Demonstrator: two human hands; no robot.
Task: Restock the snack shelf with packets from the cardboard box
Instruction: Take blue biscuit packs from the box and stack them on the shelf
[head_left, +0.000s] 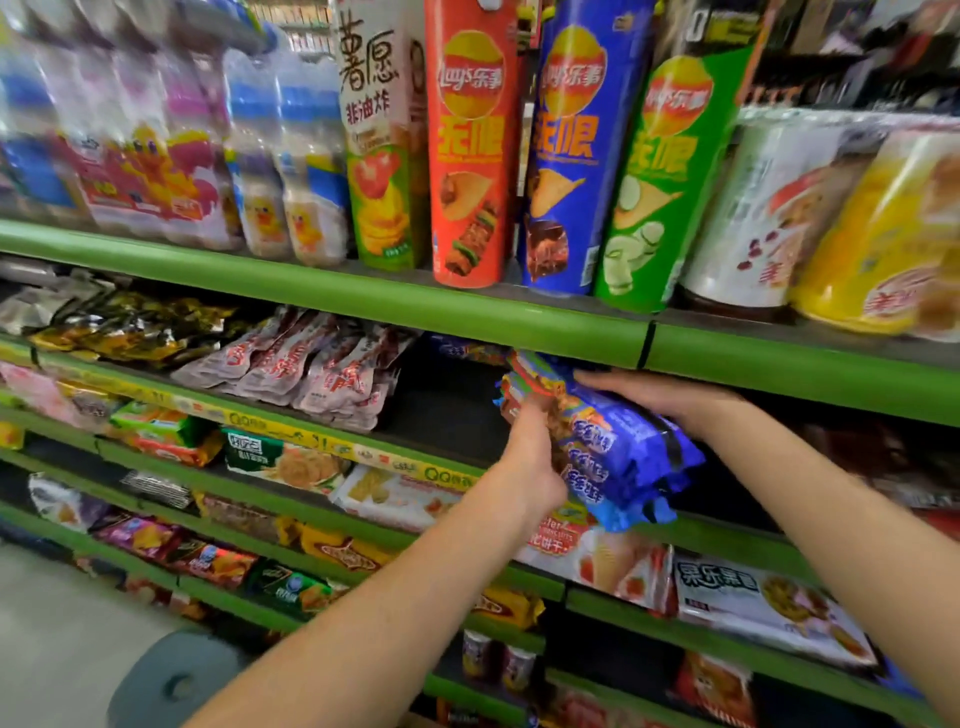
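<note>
Here, the person holds a stack of blue packets (618, 452) with both hands, at about 4 o'clock from the middle of the view. The left hand (530, 457) grips the stack's left side, fingers curled round it. The right hand (670, 400) holds the stack from the top and right, fingers wrapped over it. The stack sits tilted in the dark gap of the shelf (519, 317), just under its green edge. Pale packets (322, 369) lie at 9 o'clock from the stack. Tall chip cans (470, 150) stand above, at 12 o'clock. More snacks fill the lower shelves.
</note>
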